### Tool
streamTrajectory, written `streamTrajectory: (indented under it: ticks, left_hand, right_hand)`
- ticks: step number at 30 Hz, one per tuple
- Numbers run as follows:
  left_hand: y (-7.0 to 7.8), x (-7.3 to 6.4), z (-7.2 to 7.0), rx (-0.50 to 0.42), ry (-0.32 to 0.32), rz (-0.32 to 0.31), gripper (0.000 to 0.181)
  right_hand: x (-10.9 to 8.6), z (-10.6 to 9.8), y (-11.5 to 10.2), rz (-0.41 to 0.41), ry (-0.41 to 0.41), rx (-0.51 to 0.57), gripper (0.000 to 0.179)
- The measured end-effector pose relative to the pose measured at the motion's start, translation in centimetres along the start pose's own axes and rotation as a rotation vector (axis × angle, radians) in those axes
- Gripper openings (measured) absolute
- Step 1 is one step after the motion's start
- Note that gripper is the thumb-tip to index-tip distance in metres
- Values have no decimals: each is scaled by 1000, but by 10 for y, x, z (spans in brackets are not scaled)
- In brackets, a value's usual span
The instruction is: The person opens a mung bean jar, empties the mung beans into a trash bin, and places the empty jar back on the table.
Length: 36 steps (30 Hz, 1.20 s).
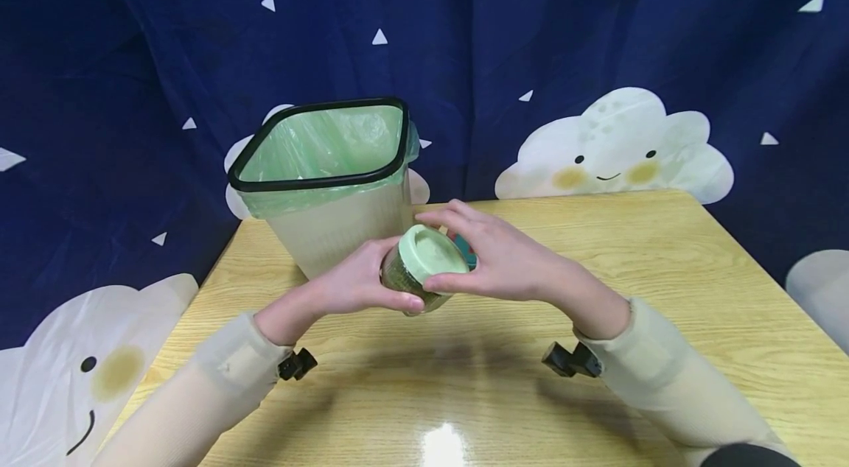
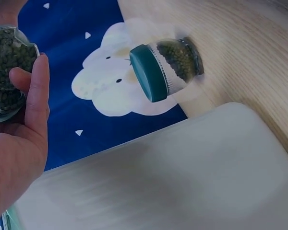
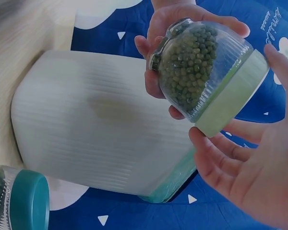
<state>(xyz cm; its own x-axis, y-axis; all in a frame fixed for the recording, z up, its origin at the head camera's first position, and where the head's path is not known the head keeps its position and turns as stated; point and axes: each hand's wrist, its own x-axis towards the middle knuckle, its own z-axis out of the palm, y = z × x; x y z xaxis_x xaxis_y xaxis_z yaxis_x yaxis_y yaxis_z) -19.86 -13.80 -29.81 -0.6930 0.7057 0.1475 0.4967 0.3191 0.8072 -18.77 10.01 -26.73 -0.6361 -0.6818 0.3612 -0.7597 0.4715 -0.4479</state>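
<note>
A clear jar of small green beans, capped with a pale green lid, is held tilted above the table in front of the bin. My left hand grips the jar's body, its thumb along the near side. Around the lid's edge curl the thumb and fingers of my right hand; the lid sits on the jar. A second jar of green beans, with a teal lid, stands on the table behind my hands. Only a bit of it shows in the head view.
Left of centre stands a white bin with a black rim and a light green bag lining it. A dark blue curtain with clouds hangs behind the wooden table.
</note>
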Motion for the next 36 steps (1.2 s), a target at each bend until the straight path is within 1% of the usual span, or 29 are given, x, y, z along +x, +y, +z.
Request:
streamTrajectory:
  ticks: [5,12,15,22,27,30,36]
  left_hand:
    - [0,0,2,6,0,-4,57]
    - [1,0,2,14,-3,1,57]
    - [1,-1,2,5,-10,-5,56]
    - [0,-2,2,-18,-25,-17,56]
    - [-1,-2,1,-10,-23,-16,56]
    - [-2,-2,1,-9,-22,-7,55]
    - [-2,0,-1,-10,-15,10,57]
  right_hand:
    - [-2,0,2,-11,-17,56,63]
    - [-5,-1,4,-64,-37,121,67]
    - [-5,-1,4,-89,-44,133,67]
    - [-6,0,6,-158,-56,119,69]
    - [-6,0,6,-160,-60,114,70]
    - [-6,0,5,-143,-56,105,73]
    - [-4,-1,3,-98,-2,83,74]
